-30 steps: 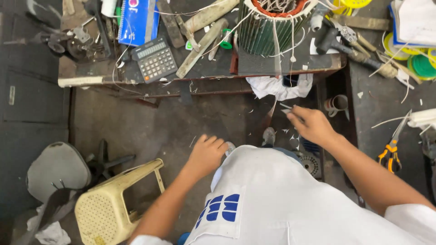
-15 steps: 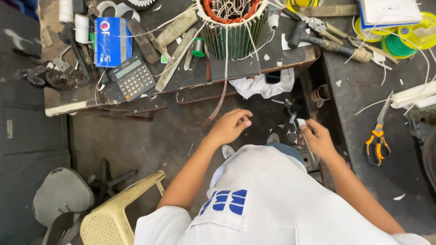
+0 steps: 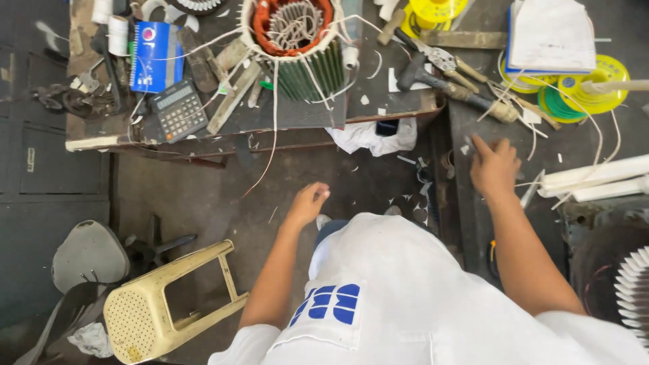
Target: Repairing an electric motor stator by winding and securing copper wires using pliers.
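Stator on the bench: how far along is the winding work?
Done: the stator has copper coils in it, loose white leads hanging over the bench edge. In hand: nothing; the right hand rests flat on the dark bench, the left hand hangs empty. Left: leads look untied.

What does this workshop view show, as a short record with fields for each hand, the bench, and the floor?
left hand: loosely curled, holding nothing visible, above the floor beside a hanging white wire
right hand: fingers spread, resting flat on the dark table
bench: motor stator with copper windings, calculator, blue notebook
dark table: pliers, yellow tape rolls
floor: tipped yellow plastic stool
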